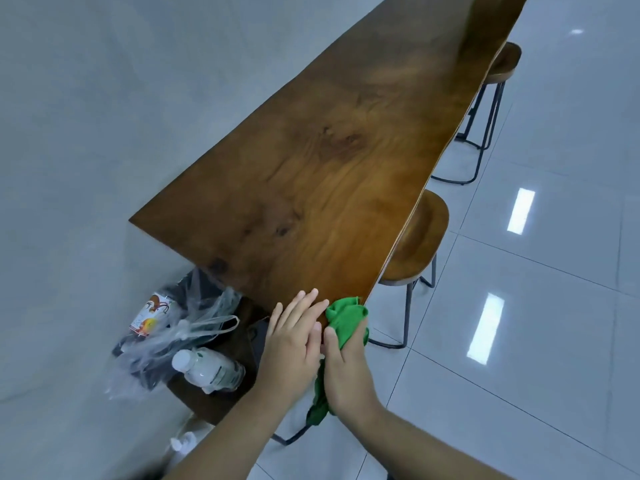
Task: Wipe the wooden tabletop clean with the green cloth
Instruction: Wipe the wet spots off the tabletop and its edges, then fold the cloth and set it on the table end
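Observation:
A long dark wooden tabletop (pixel 332 161) runs from the near corner up to the top right along a grey wall. At its near right corner my right hand (pixel 346 368) grips a bunched green cloth (pixel 346 318), whose top lies at the table's edge while a tail hangs down below my palm. My left hand (pixel 294 337) rests beside it with fingers spread flat, fingertips on the table's near edge and touching my right hand.
Below the table's near end stands a low wooden stool or shelf (pixel 221 403) bearing a plastic bottle (pixel 207 370) and a clear plastic bag (pixel 180 327) with a printed item. Two wooden stools (pixel 419 237), (pixel 505 64) with black metal legs stand along the right side on a glossy tiled floor (pixel 519 306).

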